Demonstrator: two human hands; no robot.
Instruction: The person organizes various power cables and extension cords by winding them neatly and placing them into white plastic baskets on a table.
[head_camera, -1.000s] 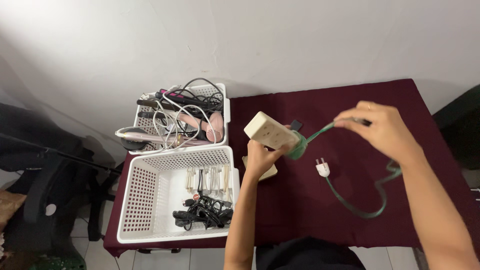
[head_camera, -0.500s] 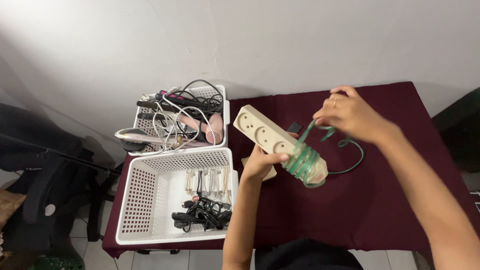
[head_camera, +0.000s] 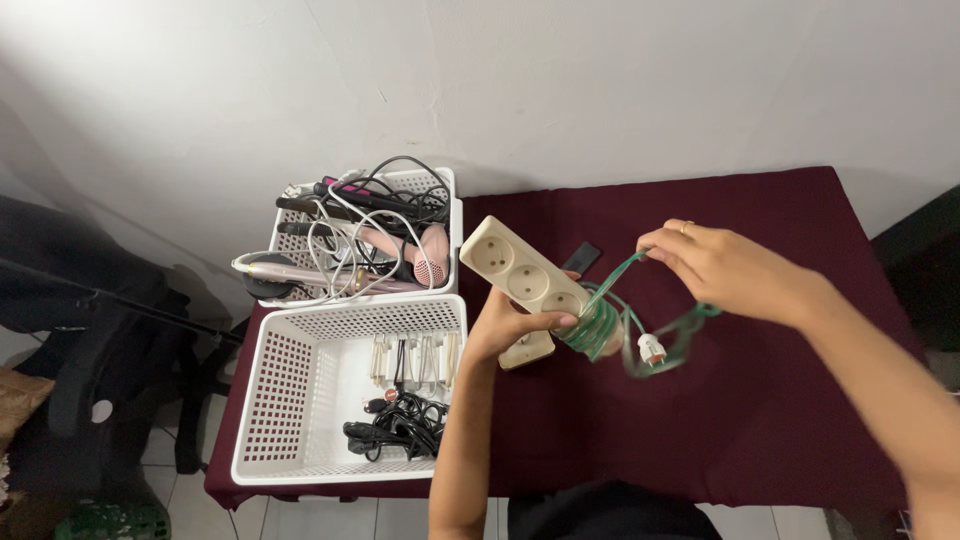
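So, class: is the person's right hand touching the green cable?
Touching. The head view shows the right hand pinching the green cable between its fingers, while the left hand holds the cream power strip.

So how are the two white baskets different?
The far basket is heaped with hair tools and tangled black and white cables that rise over its rim; the near basket is mostly bare, with a black cable bundle and a few pale items at its right end. The near basket also looks larger. Both are white, perforated plastic and sit at the table's left edge.
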